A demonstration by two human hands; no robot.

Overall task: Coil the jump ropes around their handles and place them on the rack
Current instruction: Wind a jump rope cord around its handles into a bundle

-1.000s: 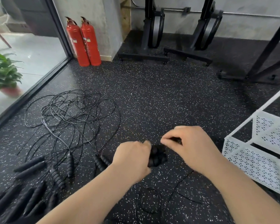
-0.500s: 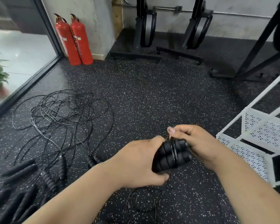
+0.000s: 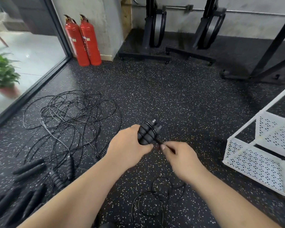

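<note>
2 fire ext. (image 3: 76,43), 1 rack (image 3: 253,163), 1 plant (image 3: 2,73)

Bright daylight enters through the left glass wall (image 3: 23,51); edges bend and blur, centre sharp.

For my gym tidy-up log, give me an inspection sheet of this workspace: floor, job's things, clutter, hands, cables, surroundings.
Surface: black speckled rubber floor.
Job's things: pair of handles held together, a few rope turns round them; loose rope on the floor below; tangled ropes and spare handles at left; white rack at right.
Clutter: nothing seen.
Hands: left hand grips the pair of handles; right hand pinches the loose rope beside them.
Cables: nothing seen besides ropes.
Surroundings: two fire extinguishers, potted plant behind glass, gym stands by the wall.
</note>
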